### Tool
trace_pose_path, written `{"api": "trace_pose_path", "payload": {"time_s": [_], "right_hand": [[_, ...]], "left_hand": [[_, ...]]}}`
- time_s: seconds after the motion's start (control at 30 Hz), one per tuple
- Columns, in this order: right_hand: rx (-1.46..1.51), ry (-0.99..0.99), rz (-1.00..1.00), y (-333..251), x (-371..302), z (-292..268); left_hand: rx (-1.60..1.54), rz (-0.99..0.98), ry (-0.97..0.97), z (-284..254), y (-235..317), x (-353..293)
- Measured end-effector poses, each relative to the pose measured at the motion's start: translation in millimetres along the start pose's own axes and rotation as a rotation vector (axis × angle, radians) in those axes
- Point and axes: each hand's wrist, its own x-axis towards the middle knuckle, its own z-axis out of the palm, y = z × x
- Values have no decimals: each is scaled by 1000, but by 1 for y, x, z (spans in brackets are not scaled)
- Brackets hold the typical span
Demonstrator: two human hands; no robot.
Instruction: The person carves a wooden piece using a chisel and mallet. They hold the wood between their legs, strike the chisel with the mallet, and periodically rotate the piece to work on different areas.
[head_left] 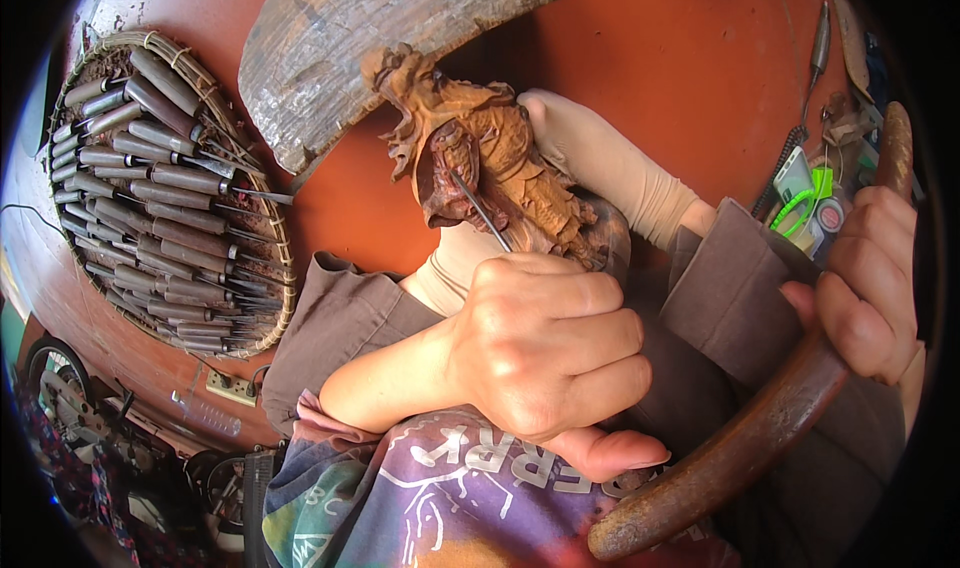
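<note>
A brown wood carving [500, 138], deeply cut with folds and curls, stands tilted between my two feet in beige socks. My left hand [545, 348] is closed around a carving chisel [482, 211]; its thin metal shaft points up and left, its tip against a dark reddish hollow in the carving. The fist hides the chisel's handle. At the right, my right hand [865, 278] grips a curved, dark brown wooden club [740, 443] near its upper part. The club's thick lower end hangs below my left hand, apart from the chisel.
A round woven basket [278, 298] at the left holds many wooden-handled chisels. Behind the carving lies a curved, worn wooden slab [330, 58] on the red-brown surface [690, 48]. A corded tool [821, 43] and small green items [795, 213] sit far right; a power socket [231, 388] is lower left.
</note>
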Motion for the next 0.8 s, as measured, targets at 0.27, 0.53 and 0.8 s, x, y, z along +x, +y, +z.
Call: {"api": "trace_pose_path", "payload": {"time_s": [0.27, 0.53, 0.8], "right_hand": [[6, -45, -17, 3, 0, -2], [10, -69, 9, -1, -3, -6], [11, 28, -52, 2, -3, 1]], "left_hand": [[-12, -8, -32, -4, 0, 2], [10, -24, -22, -2, -1, 4], [32, -178, 32, -3, 7, 15]]}}
